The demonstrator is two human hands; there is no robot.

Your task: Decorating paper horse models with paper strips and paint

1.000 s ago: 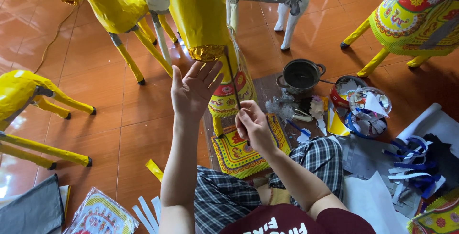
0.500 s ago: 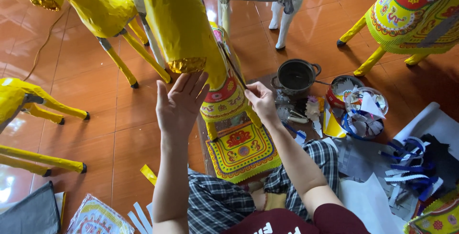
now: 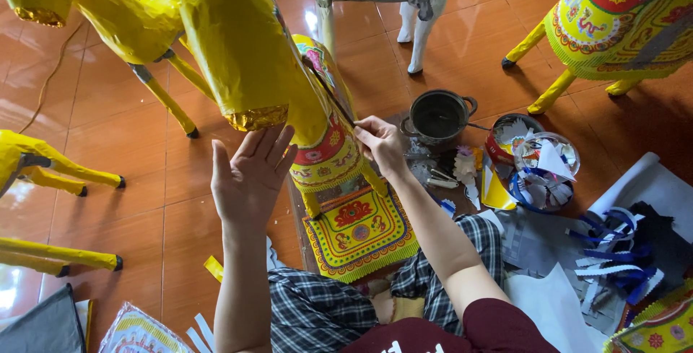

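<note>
A large yellow paper horse (image 3: 245, 50) fills the near-centre, its neck hanging toward the person and its patterned chest (image 3: 325, 147) facing right. More yellow paper horses (image 3: 108, 21) stand on the tiled floor (image 3: 130, 180) to the left and far right. A decorated paper panel (image 3: 361, 234) lies flat on the floor below the horse.

To the right, a dark metal pot (image 3: 438, 116) holds a dark paste-like content; beside it a red tin (image 3: 509, 140) and a clear bowl (image 3: 545, 172) hold paper scraps.

The left hand (image 3: 249, 176) is open, fingers spread, palm just under the horse's neck end. The right hand (image 3: 381, 144) pinches a thin brush (image 3: 328, 93) laid against the chest.

Compared with half a second ago, the horse has come closer and both hands sit slightly lower.
</note>
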